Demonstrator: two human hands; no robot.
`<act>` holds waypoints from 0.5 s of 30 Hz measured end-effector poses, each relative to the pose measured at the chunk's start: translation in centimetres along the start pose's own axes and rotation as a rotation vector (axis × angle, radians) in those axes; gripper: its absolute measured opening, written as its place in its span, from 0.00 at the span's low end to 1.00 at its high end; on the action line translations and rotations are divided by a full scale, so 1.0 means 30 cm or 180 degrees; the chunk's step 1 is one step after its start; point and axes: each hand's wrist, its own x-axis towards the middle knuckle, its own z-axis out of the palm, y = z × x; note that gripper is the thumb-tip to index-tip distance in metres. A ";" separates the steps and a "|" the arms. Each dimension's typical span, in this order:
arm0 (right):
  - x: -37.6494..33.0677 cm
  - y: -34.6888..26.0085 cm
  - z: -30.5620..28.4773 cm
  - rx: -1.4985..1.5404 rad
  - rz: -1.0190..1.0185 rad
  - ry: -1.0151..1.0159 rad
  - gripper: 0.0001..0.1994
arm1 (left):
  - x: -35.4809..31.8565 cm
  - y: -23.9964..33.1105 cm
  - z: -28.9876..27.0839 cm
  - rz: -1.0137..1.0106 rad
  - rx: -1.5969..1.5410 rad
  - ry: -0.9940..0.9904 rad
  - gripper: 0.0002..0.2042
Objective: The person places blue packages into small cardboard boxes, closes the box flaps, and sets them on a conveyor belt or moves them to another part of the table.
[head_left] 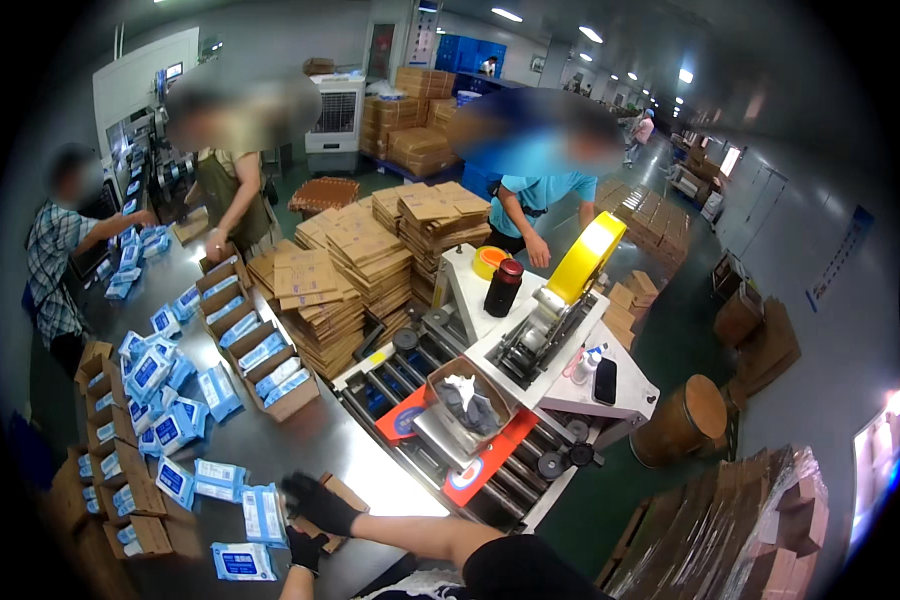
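Note:
My right hand (322,504), in a black glove, lies across a small brown cardboard box (348,492) with its fingers stretched toward a blue-and-white wipes pack (264,514). Just below it, my left hand (305,551), gloved in black too, has its fingers bent at the near end of that box. My hands hide much of the box, so its inside does not show. Another wipes pack (243,562) lies flat to the left of my left hand. More packs (218,479) rest beyond it on the metal table (300,430).
Filled open boxes (288,400) stand in a row on the table, with more boxes (142,490) along its left edge. A roller conveyor with a tape machine (530,345) is to the right, holding a box of rags (470,400). Flattened cartons (360,250) are stacked behind. Several people work nearby.

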 end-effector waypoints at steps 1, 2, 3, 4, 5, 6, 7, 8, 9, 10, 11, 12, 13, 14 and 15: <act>0.000 -0.029 -0.040 0.0145 0.0490 -0.0141 0.23 | 0.001 -0.012 -0.001 -0.0184 -0.0271 -0.0260 0.33; -0.010 -0.043 -0.073 0.0285 0.1004 -0.0289 0.24 | 0.006 0.055 0.032 -0.0716 -0.0707 -0.0354 0.28; -0.023 -0.050 -0.081 0.0428 0.1533 -0.0420 0.24 | 0.011 0.178 0.063 -0.1247 -0.1120 -0.0452 0.23; -0.112 -0.068 0.037 0.0543 0.1305 -0.0320 0.27 | 0.021 0.144 0.061 -0.0378 -0.0250 -0.0444 0.16; -0.190 -0.051 0.071 0.0892 0.1538 -0.0489 0.29 | 0.091 0.316 0.123 0.1473 0.1304 -0.1353 0.16; -0.195 -0.052 0.047 0.0651 0.1564 -0.0098 0.29 | 0.069 0.210 0.082 0.0638 0.1418 -0.1453 0.17; -0.232 0.003 -0.018 0.1820 0.2216 0.0059 0.26 | 0.088 0.293 0.180 0.0648 0.1729 -0.1594 0.14; -0.301 0.067 -0.033 0.1960 0.2652 -0.0755 0.26 | 0.106 0.393 0.281 0.0686 0.2057 -0.1749 0.12; -0.356 0.106 -0.062 0.1048 0.2067 -0.0387 0.29 | 0.087 0.398 0.343 -0.0036 0.0716 -0.1704 0.10; -0.335 0.131 -0.100 0.0890 0.1680 -0.0458 0.30 | 0.038 0.404 0.345 -0.0653 -0.0646 -0.1244 0.08; -0.344 0.173 -0.157 0.0664 0.1425 -0.0496 0.31 | 0.088 0.439 0.380 -0.1071 -0.1179 -0.1698 0.09; -0.366 0.221 -0.216 0.0415 0.1205 -0.0526 0.33 | 0.106 0.551 0.436 -0.0757 -0.0307 -0.1597 0.04; -0.429 0.269 -0.184 0.0620 0.1405 -0.0776 0.34 | 0.110 0.563 0.489 -0.1016 -0.0811 -0.1650 0.03; -0.431 0.266 -0.221 0.0145 0.1512 -0.0976 0.32 | 0.105 0.525 0.496 -0.1105 -0.1059 -0.1561 0.03; -0.493 0.292 -0.212 -0.0076 0.1797 -0.1121 0.36 | 0.099 0.480 0.534 -0.1180 -0.1505 -0.1577 0.05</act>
